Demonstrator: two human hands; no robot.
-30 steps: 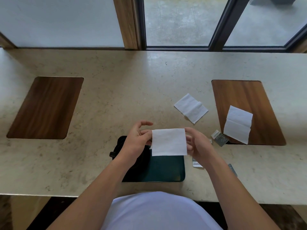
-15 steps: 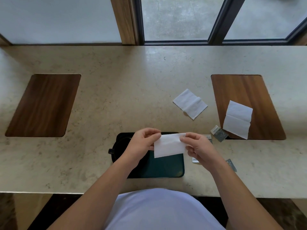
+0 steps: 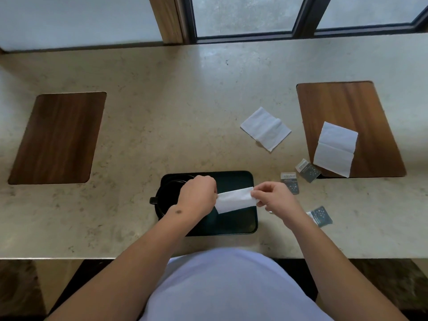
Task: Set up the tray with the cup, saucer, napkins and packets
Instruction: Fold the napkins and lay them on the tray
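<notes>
- Your left hand (image 3: 198,197) pinches the left end of a white paper napkin (image 3: 235,200), fingers curled round it, over the dark green tray (image 3: 238,224).
- Your right hand (image 3: 274,198) pinches the right end of the same napkin between thumb and fingertips.
- The napkin is folded into a narrow strip, plain white, stretched between both hands and tilted slightly, just above the tray's right half.
- The tray is a rounded rectangle with a raised rim, lying on the beige stone counter (image 3: 139,126) near its front edge.
- On the tray's left half sits a black cup (image 3: 169,195), mostly hidden under your left wrist; its handle juts past the tray's left rim.
- Right of the tray lie three dark packets with pale tops: one (image 3: 289,183) just beside the tray's far right corner, another (image 3: 307,170) further right, a third (image 3: 320,216) near your right forearm.
- Beyond the tray to the right, a second napkin (image 3: 265,128) lies flat on the counter.
- A third napkin (image 3: 335,148) lies on the right wooden inlay (image 3: 342,103), creased across its middle.
</notes>
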